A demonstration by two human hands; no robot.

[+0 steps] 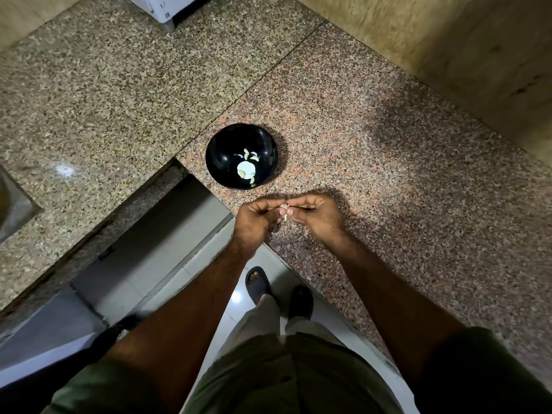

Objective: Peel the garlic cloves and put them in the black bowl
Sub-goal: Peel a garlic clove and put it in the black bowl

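A black bowl [227, 144] stands on the speckled granite counter [388, 162] and holds several pale peeled garlic cloves [249, 165]. Just in front of the bowl, near the counter's corner, my left hand [255, 218] and my right hand [318, 216] meet fingertip to fingertip. Both pinch one small garlic clove [285, 212] between them. Most of the clove is hidden by the fingers, and a bit of papery skin shows.
The counter is L-shaped, with its inner corner and edge right below my hands. A white appliance [167, 7] stands at the far back. A metal sink edge [15, 210] shows at the far left. A tiled wall [478, 55] rises on the right.
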